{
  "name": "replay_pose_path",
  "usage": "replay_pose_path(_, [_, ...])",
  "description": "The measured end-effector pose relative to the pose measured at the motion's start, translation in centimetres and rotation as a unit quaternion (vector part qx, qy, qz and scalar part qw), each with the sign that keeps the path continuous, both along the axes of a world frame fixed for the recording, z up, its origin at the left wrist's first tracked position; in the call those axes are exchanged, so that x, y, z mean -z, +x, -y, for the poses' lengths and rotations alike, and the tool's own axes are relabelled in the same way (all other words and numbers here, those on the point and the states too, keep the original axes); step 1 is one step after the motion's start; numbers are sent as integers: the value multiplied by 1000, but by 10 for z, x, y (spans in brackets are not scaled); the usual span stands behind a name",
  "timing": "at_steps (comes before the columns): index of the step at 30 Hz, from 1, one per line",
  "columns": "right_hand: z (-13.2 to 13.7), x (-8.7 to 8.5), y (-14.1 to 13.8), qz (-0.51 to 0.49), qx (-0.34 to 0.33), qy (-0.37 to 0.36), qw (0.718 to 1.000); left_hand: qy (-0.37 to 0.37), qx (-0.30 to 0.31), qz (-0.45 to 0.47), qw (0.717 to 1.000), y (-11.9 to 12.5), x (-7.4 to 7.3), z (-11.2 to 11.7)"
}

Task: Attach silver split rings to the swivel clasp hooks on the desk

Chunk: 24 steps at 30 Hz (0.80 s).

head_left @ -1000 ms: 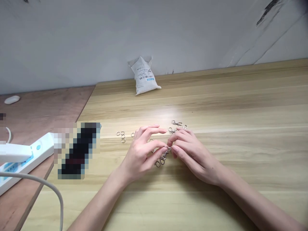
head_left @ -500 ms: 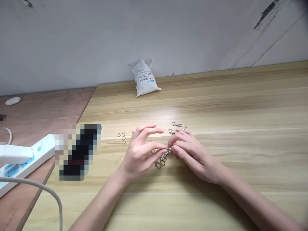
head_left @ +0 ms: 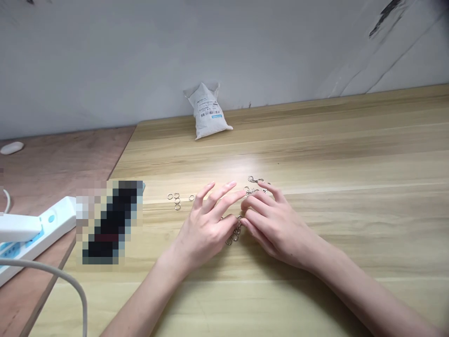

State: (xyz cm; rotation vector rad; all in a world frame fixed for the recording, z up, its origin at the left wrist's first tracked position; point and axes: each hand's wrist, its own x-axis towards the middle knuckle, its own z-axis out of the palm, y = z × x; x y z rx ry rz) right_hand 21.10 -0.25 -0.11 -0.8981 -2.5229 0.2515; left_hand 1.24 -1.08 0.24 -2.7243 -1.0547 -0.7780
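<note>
Both of my hands meet over a small bunch of metal clasps and rings (head_left: 234, 235) lying on the light wooden table (head_left: 315, 154). My left hand (head_left: 206, 222) pinches the top of the bunch with thumb and a lower finger, while its other fingers stretch forward. My right hand (head_left: 277, 224) has its fingertips pressed against the same spot from the right. The piece between the fingertips is too small to make out clearly. Loose split rings (head_left: 175, 200) lie left of my left hand. A few loose clasps (head_left: 255, 179) lie just beyond my right hand.
A white labelled bag (head_left: 207, 111) stands at the back by the wall. A white power strip (head_left: 31, 231) and a grey cable (head_left: 75, 285) lie at the left on a reddish table. Beside them sits a pixelated dark object (head_left: 108, 220). A small white object (head_left: 11, 148) rests far left.
My hands have sunk closer to the table and drawn together. The left hand's upper fingers have stretched forward. The bunch of clasps now lies more hidden under my fingers.
</note>
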Motion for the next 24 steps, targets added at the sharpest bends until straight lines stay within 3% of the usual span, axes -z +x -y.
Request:
replay_pose_path(4, [3,-1,-1,-2,18,34,999,1,-7,12,1000,-2,-3,0])
replay_pose_path(12, [4,-1,-1,-166,16,-57,984,-170,-27,167,971,-6,-9,-1])
replay_pose_path(17, [7,-5,-2,-211,3,-166,963,-266,-12,226,937,-7,-7,-2])
replay_pose_path(24, [6,-8,1,-202,5,-183,962,-269,-31,260,927,-3,-7,1])
